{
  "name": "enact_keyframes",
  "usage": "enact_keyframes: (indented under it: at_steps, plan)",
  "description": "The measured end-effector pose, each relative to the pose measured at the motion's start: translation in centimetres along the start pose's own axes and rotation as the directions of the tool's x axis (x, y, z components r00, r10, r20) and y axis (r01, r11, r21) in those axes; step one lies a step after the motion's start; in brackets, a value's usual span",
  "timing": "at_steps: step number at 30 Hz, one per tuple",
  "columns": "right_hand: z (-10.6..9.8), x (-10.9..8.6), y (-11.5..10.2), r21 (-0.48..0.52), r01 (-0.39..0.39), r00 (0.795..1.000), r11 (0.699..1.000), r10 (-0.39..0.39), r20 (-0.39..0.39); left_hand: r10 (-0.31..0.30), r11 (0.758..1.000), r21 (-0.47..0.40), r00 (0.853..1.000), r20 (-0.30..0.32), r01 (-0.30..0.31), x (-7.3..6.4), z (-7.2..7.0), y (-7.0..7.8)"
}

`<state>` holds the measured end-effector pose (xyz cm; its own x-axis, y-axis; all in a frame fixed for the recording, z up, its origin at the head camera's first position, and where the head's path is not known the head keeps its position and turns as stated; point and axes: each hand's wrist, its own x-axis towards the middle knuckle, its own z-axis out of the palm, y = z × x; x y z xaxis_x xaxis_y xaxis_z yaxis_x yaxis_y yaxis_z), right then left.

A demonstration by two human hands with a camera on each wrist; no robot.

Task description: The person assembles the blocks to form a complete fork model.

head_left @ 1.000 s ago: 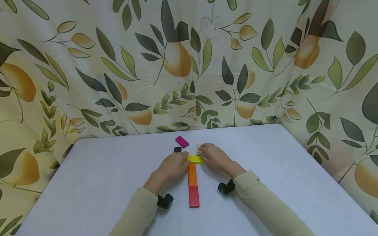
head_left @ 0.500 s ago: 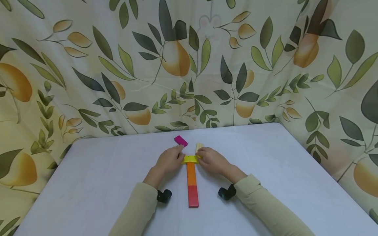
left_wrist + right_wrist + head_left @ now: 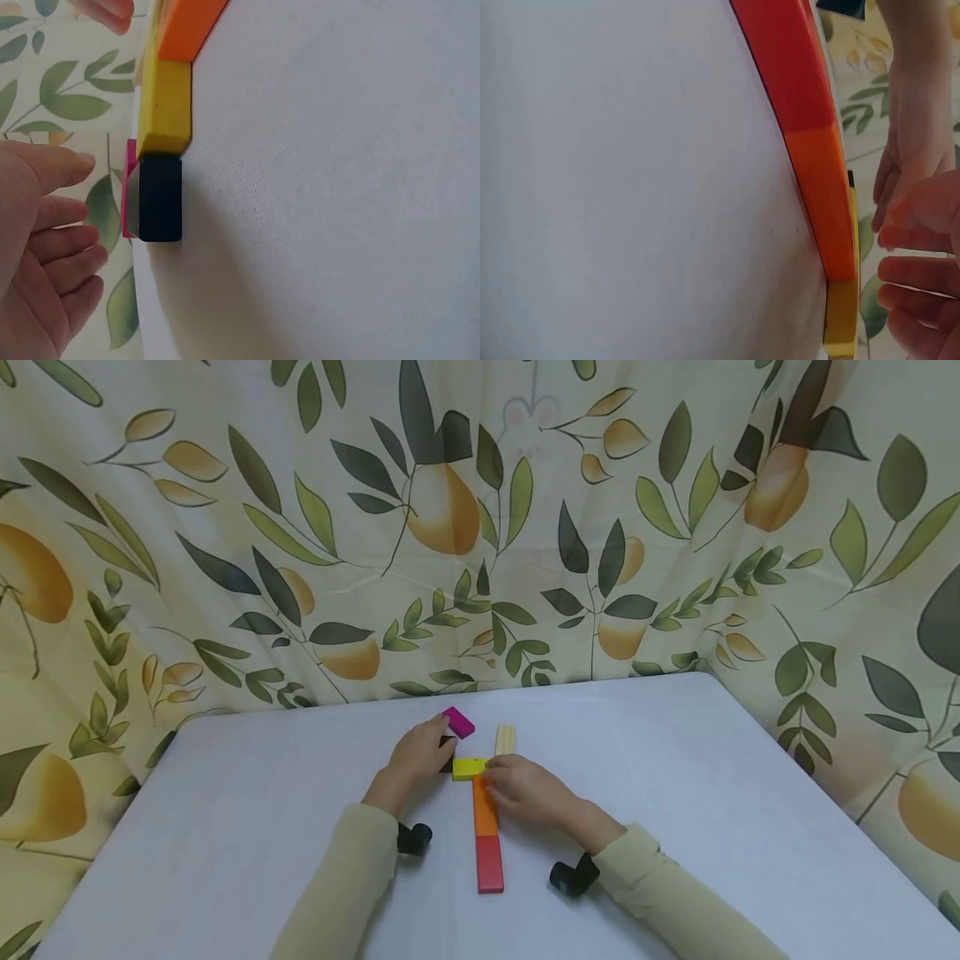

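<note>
My left hand (image 3: 420,750), fingers loosely bent, is over a black block (image 3: 160,199) whose end meets the yellow block (image 3: 169,105) in the left wrist view. A gap shows between those fingers and the black block. My right hand (image 3: 528,787) hovers at the right part of the yellow block, partly covering it and the orange block (image 3: 483,806). Its fingers are relaxed and spread in the right wrist view, gripping nothing. The orange block runs toward me from the yellow one, with a red block (image 3: 490,864) in line after it.
A magenta block (image 3: 459,722) lies at an angle just beyond my left fingertips. Behind the yellow block stands a pale cream block (image 3: 506,739). The white table (image 3: 637,735) ends at a leaf-and-fruit patterned curtain (image 3: 540,560).
The yellow block has shifted left across the orange block's end. My left hand has drawn left, and my right hand has come left and nearer me, uncovering the cream block.
</note>
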<state>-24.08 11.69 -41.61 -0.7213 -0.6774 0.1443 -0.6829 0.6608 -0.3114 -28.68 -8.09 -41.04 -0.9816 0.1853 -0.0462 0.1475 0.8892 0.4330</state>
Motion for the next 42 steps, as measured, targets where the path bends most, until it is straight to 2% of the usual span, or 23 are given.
enact_keyframes:
  at_steps: [6, 17, 21, 28, 35, 42]
  plan:
    - [0.4, -0.3, -0.5, -0.008, 0.027, 1.000, 1.000, -0.027, -0.002, -0.021, 1.000, -0.009, 1.000, 0.000, 0.021, 0.5, 0.1, -0.1]
    - [0.9, -0.7, -1.2, -0.029, 0.022, 1.000, 0.999, -0.022, -0.008, -0.078, 0.997, -0.016, 0.996, 0.035, 0.079, 1.6, 0.6, -0.6]
    - [0.9, -0.7, -1.4, -0.025, 0.019, 1.000, 1.000, -0.019, -0.017, -0.076, 0.997, -0.016, 0.997, 0.034, 0.076, 1.8, 0.6, -0.5]
    - [1.0, -0.6, -1.4, -0.041, -0.001, 1.000, 0.999, 0.000, -0.022, -0.044, 0.999, 0.014, 0.999, -0.009, 0.044, 2.3, 1.0, -0.2]
    - [1.1, -0.7, -1.5, -0.028, -0.030, 0.999, 0.999, 0.030, -0.013, -0.074, 0.997, 0.013, 0.997, 0.007, 0.074, 3.0, 1.5, 0.1]
    - [1.3, -0.8, -1.4, -0.042, -0.028, 0.999, 0.999, 0.027, -0.019, -0.059, 0.997, 0.052, 0.998, 0.003, 0.058, 3.3, 1.5, 0.2]
